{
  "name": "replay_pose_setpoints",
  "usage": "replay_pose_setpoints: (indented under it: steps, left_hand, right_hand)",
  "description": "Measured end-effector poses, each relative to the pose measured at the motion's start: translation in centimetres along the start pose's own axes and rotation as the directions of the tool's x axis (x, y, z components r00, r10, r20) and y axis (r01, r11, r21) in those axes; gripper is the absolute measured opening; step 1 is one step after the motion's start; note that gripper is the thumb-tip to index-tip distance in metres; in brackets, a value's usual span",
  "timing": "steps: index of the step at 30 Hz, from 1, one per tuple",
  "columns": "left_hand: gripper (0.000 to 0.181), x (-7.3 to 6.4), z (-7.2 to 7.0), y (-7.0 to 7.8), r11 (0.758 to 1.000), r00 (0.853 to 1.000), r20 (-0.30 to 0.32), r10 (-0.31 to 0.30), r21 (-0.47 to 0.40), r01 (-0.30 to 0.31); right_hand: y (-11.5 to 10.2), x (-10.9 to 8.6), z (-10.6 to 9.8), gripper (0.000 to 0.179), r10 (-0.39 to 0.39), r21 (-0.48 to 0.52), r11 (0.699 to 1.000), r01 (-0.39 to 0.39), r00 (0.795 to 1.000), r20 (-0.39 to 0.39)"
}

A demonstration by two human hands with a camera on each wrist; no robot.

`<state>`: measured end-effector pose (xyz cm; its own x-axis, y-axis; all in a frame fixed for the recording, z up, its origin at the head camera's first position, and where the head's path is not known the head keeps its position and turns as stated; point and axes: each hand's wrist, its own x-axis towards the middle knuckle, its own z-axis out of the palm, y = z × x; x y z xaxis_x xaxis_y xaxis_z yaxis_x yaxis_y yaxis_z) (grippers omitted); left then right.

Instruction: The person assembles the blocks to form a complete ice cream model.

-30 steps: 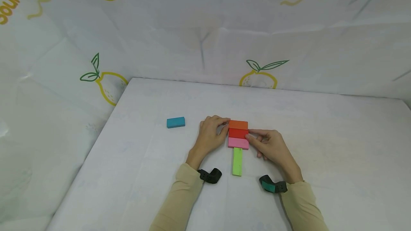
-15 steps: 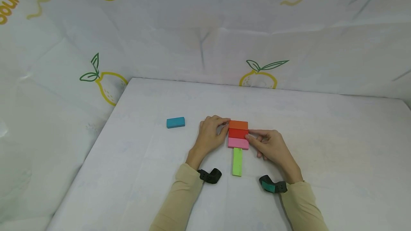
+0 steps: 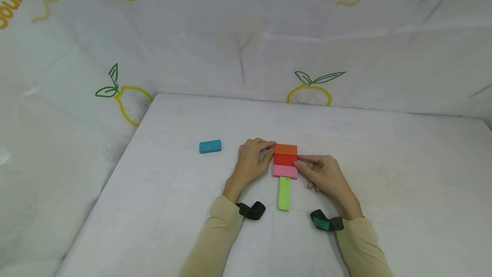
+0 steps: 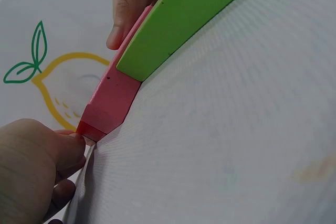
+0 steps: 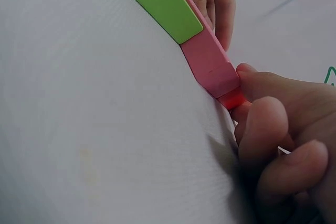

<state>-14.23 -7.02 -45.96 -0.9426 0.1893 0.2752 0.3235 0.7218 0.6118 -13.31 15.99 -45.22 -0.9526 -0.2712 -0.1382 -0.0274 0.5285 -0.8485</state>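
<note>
Three blocks lie edge to edge on the white table: orange (image 3: 285, 149), red (image 3: 285, 159) and pink (image 3: 285, 171). A light green block (image 3: 284, 194) meets the pink one's near side at right angles, like a stem. My left hand (image 3: 252, 161) has thumb and index finger at the left end of the orange block. From the other side my right hand (image 3: 322, 173) pinches the right end of the red block (image 5: 232, 98), its thumb beside the pink block (image 5: 210, 64). In both wrist views the orange block is hidden.
A blue block (image 3: 210, 146) lies alone to the left of my left hand. Dark wrist bands (image 3: 251, 211) sit at both cuffs. Behind the table (image 3: 403, 161) hangs a white sheet (image 3: 215, 33) printed with lemons.
</note>
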Motion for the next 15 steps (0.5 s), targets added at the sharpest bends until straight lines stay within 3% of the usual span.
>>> replay_pose_setpoints:
  steps: [15]
  left_hand:
    - [0.028,0.0,-0.13,-0.17,1.0,1.0,0.015,-0.002,-0.006,0.002]
  right_hand:
    - [0.04,0.04,-0.02,0.048,0.001,0.005,1.0,-0.001,1.0,0.003]
